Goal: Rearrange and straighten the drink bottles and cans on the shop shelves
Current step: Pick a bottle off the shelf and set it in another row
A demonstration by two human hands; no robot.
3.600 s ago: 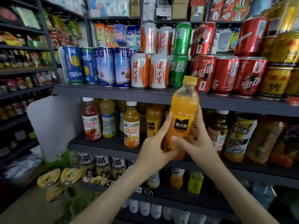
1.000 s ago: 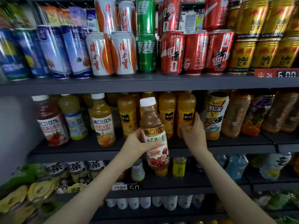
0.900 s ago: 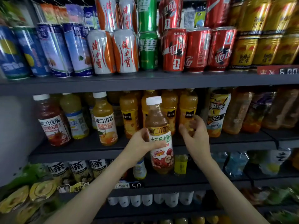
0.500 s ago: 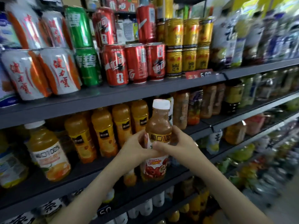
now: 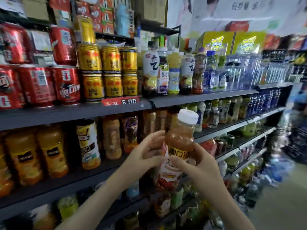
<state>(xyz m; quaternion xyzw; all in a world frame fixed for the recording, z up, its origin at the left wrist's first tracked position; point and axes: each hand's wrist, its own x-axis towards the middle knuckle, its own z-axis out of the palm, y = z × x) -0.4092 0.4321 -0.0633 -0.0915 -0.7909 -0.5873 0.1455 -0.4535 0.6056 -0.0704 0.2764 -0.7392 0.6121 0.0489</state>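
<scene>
Both hands hold one juice bottle (image 5: 179,141) in the air on the near side of the shelves, clear of the boards. It has a white cap (image 5: 188,116), brownish-orange juice, and a label with a yellow band above red fruit. It leans slightly, its cap tipped to the right.

The left hand (image 5: 146,151) wraps the bottle's left side, its fingers (image 5: 154,136) curled round the shoulder and label. The right hand (image 5: 199,166) grips from the right and near side, thumb and fingers closed on the label's middle. Both forearms rise from the bottom edge of the view.

Behind the bottle runs the middle shelf (image 5: 66,183). On it, to the left of the hands, stand orange juice bottles (image 5: 49,151) with dark labels. Just right of them is a bottle with a yellow wrapper (image 5: 88,145), then amber tea bottles (image 5: 111,138).

The upper shelf (image 5: 66,115) carries red cans (image 5: 64,85) at the left, stacked two high. Gold cans (image 5: 111,72) stand beside them, also two high, above a red price tag (image 5: 120,101) on the shelf edge. Tall mixed bottles (image 5: 149,68) follow to the right. The shelves run on to the far right, where the view is blurred and the goods cannot be told apart.
</scene>
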